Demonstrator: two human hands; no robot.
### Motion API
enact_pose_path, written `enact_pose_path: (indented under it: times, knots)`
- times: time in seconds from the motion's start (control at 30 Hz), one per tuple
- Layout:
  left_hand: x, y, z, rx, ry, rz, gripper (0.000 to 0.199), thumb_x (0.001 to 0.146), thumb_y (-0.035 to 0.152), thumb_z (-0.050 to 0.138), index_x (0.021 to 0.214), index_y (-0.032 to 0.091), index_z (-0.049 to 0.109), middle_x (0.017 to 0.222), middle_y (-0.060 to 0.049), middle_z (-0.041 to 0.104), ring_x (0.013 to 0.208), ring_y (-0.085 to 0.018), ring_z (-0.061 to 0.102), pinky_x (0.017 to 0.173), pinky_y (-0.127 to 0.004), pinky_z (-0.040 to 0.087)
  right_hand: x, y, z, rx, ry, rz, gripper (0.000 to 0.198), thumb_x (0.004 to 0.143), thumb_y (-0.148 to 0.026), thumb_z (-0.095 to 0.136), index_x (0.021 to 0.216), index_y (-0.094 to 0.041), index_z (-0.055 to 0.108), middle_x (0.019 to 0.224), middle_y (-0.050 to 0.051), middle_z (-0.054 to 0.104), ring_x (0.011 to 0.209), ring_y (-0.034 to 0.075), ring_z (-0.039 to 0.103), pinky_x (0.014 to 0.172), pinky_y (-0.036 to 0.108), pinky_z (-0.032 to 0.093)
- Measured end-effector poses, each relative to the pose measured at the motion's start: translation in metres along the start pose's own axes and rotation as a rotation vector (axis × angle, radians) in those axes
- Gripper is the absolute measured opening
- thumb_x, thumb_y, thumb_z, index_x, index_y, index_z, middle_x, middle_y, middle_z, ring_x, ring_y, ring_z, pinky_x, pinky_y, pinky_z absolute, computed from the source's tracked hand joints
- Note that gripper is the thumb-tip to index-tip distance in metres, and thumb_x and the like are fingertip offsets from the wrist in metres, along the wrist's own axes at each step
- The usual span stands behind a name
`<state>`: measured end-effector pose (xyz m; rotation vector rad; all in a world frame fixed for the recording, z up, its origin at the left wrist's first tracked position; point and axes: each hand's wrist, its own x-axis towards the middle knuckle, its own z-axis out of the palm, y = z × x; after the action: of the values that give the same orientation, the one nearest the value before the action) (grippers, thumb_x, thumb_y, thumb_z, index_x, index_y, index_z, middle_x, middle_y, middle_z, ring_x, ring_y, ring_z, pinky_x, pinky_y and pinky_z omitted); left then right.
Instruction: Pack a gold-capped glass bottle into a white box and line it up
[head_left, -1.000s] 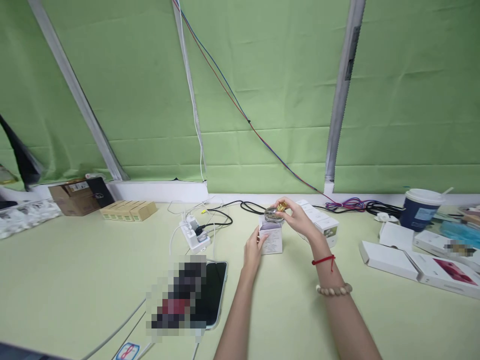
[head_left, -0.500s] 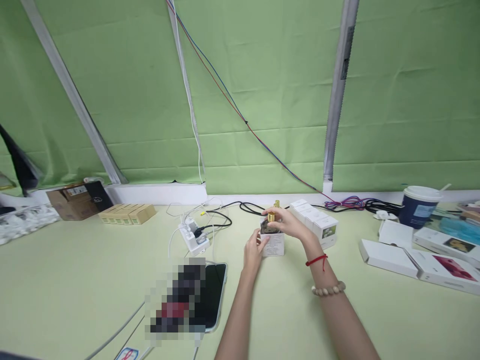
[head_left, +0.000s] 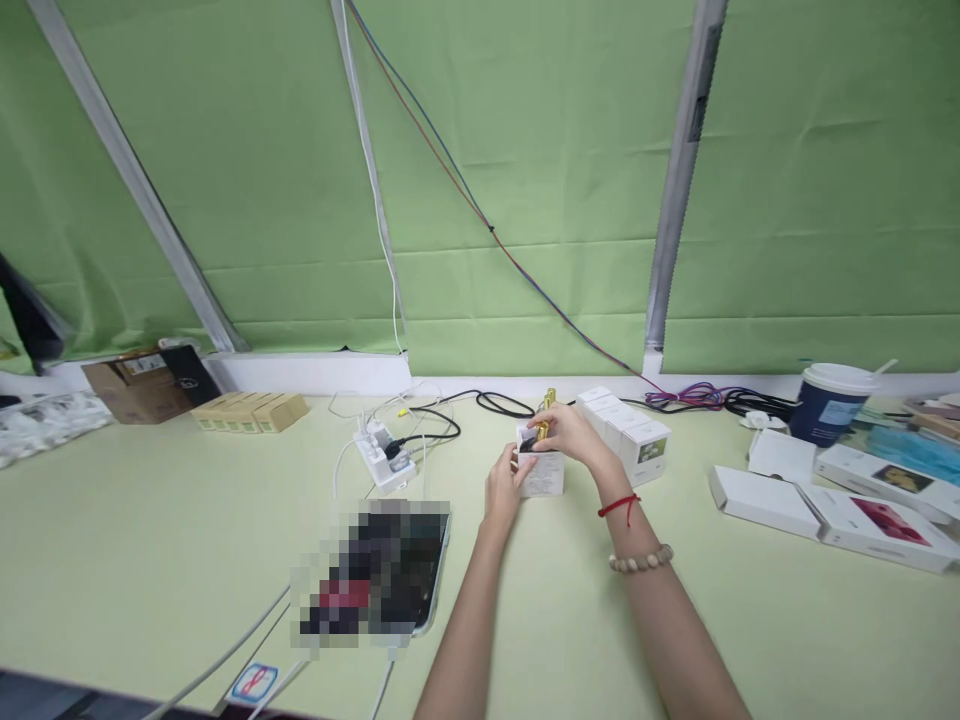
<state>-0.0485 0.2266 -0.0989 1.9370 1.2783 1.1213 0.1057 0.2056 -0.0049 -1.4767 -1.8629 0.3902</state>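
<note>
The left hand (head_left: 504,485) is curled round the left side of a small white open-topped carton (head_left: 544,482), its thumb against the near face; the right hand (head_left: 574,432) is bent over the carton's mouth, thumb and fingers pinched on a gold-coloured cap (head_left: 542,431); the carton therefore sits on the table between the two hands, with something dark (head_left: 527,443) showing in its opening, too small and shaded to make out; just beyond the right fingers stands a second gold-coloured piece (head_left: 551,397), its lower part hidden; the right wrist wears a red string bracelet (head_left: 619,506) and, further up the arm, a beaded bracelet (head_left: 641,560); near the right hand, on its outer side, is a row of white cartons (head_left: 615,425); well to the right of both hands lie flat white boxes (head_left: 874,528), with a dark blue paper cup (head_left: 823,410) behind them; left of the left hand is a white power strip (head_left: 390,472) with plugs and cables, and nearer the person a dark-screened device (head_left: 421,570), partly pixelated; farther left is a row of tan boxes (head_left: 251,413).
</note>
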Motion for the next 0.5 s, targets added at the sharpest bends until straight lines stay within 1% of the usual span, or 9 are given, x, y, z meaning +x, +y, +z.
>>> enact_pose_path:
  times: [0.03,0.07,0.1,0.17,0.27,0.37,0.43,0.5]
  knots:
    - [-0.001,0.001,0.000,0.028,0.009,0.001,0.036,0.085,0.044,0.054,0.110,0.017,0.052,0.084,0.000,0.055,0.069,-0.011,0.049,0.064,-0.022,0.035,-0.001,-0.001,-0.002,-0.011,0.018,-0.007,0.026,0.070,-0.027,0.072,0.093,-0.015,0.072,0.091,0.006,0.060,0.081,0.015,0.053,0.073,0.027,0.041]
    - [-0.001,0.002,0.001,0.052,0.013,0.016,0.033,0.086,0.040,0.054,0.109,0.017,0.052,0.085,0.000,0.056,0.072,-0.011,0.049,0.065,-0.022,0.034,-0.003,-0.002,-0.003,0.002,0.000,-0.001,0.023,0.077,-0.031,0.066,0.090,-0.013,0.072,0.087,0.006,0.062,0.079,0.015,0.054,0.072,0.028,0.041]
    - [-0.002,0.002,0.002,0.065,0.009,0.012,0.030,0.087,0.040,0.055,0.107,0.017,0.052,0.084,0.000,0.056,0.071,-0.011,0.050,0.064,-0.022,0.034,-0.004,-0.003,-0.004,0.007,-0.028,-0.011,0.023,0.080,-0.030,0.063,0.091,-0.012,0.072,0.086,0.005,0.063,0.078,0.014,0.055,0.071,0.027,0.041]
    - [-0.002,0.001,0.004,0.047,0.010,0.019,0.029,0.088,0.039,0.055,0.106,0.017,0.052,0.084,0.001,0.056,0.068,-0.009,0.049,0.064,-0.021,0.034,-0.005,-0.004,-0.006,0.044,-0.036,0.008,0.022,0.083,-0.026,0.059,0.093,-0.010,0.071,0.087,0.005,0.065,0.077,0.013,0.058,0.070,0.025,0.042]
    - [-0.002,-0.002,0.008,0.054,0.021,0.037,0.029,0.087,0.040,0.057,0.103,0.016,0.051,0.082,0.001,0.056,0.070,-0.009,0.048,0.065,-0.020,0.034,-0.006,-0.008,-0.006,0.045,-0.018,0.078,0.019,0.081,-0.022,0.060,0.092,-0.011,0.071,0.088,0.004,0.066,0.079,0.012,0.060,0.070,0.023,0.043]
    - [-0.002,-0.004,0.010,0.073,0.022,0.034,0.028,0.087,0.039,0.057,0.103,0.017,0.051,0.082,0.002,0.056,0.067,-0.009,0.047,0.065,-0.021,0.033,-0.007,-0.015,-0.003,-0.038,0.013,0.131,0.016,0.077,-0.024,0.064,0.088,-0.014,0.072,0.082,0.001,0.065,0.078,0.012,0.060,0.069,0.024,0.041]
    - [-0.002,-0.004,0.010,0.082,0.019,0.026,0.030,0.086,0.042,0.058,0.100,0.017,0.051,0.081,0.002,0.055,0.068,-0.009,0.047,0.065,-0.021,0.032,-0.008,-0.021,-0.002,-0.101,0.038,0.206,0.018,0.075,-0.029,0.066,0.087,-0.018,0.073,0.081,0.000,0.065,0.080,0.013,0.060,0.068,0.026,0.040]
    - [-0.002,-0.003,0.010,0.082,0.012,0.029,0.030,0.086,0.043,0.058,0.100,0.017,0.051,0.082,0.003,0.055,0.069,-0.009,0.048,0.064,-0.020,0.031,-0.009,-0.027,-0.003,-0.166,0.075,0.313,0.020,0.070,-0.034,0.069,0.086,-0.022,0.073,0.083,-0.002,0.065,0.084,0.015,0.060,0.067,0.027,0.038]
